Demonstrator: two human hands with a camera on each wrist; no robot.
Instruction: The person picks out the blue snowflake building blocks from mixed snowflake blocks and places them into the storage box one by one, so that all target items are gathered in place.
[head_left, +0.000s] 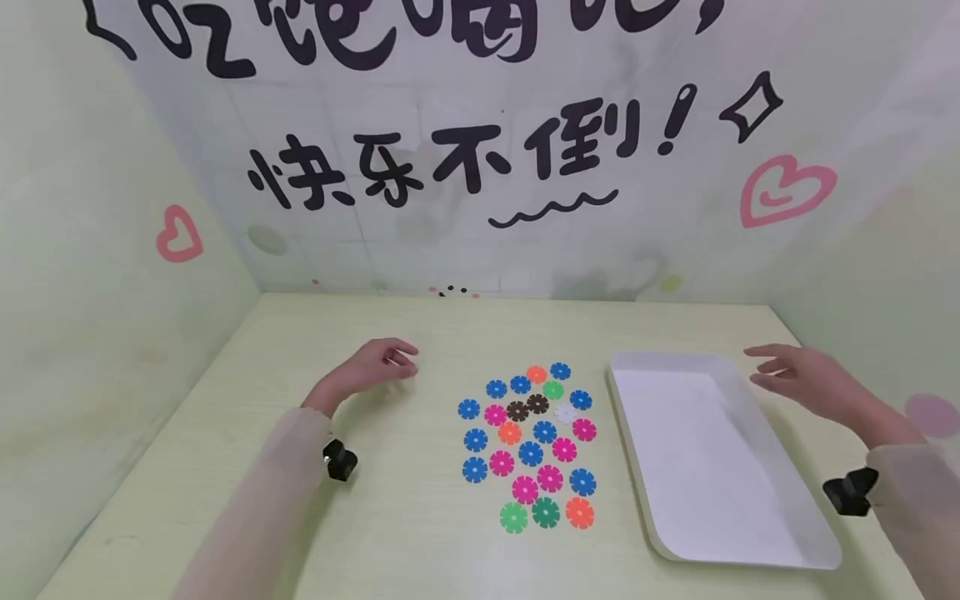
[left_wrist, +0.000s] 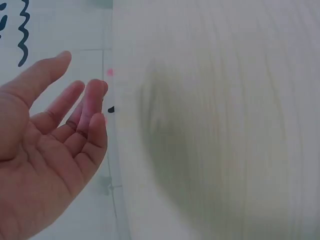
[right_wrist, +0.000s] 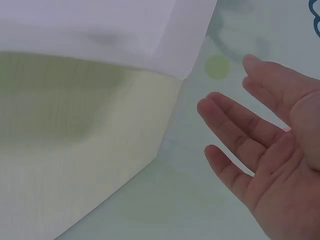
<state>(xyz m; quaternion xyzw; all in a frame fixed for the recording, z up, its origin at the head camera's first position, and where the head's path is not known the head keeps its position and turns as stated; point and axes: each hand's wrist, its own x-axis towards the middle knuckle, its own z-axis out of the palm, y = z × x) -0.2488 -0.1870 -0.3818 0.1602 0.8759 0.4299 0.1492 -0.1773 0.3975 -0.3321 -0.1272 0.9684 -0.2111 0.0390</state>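
Several flat, notched plastic discs, snowflake-shaped building pieces, lie spread on the table between the hands: a blue disc (head_left: 531, 453), a pink disc (head_left: 525, 489), an orange disc (head_left: 580, 512), a dark green disc (head_left: 546, 512), a brown disc (head_left: 517, 411) and a white disc (head_left: 566, 412) among them. My left hand (head_left: 375, 364) hovers left of the discs with relaxed fingers, holding nothing; its palm shows in the left wrist view. Beyond the right rim of a white tray (head_left: 720, 450), my right hand (head_left: 806, 379) hangs in the air, fingers loosely bent and holding nothing.
The pale wooden table (head_left: 390, 500) meets a printed back wall (head_left: 420, 242) with dark lettering and a pink heart (head_left: 787, 192). Side walls stand left and right. The tray has raised edges. Black wrist cameras sit on both sleeves.
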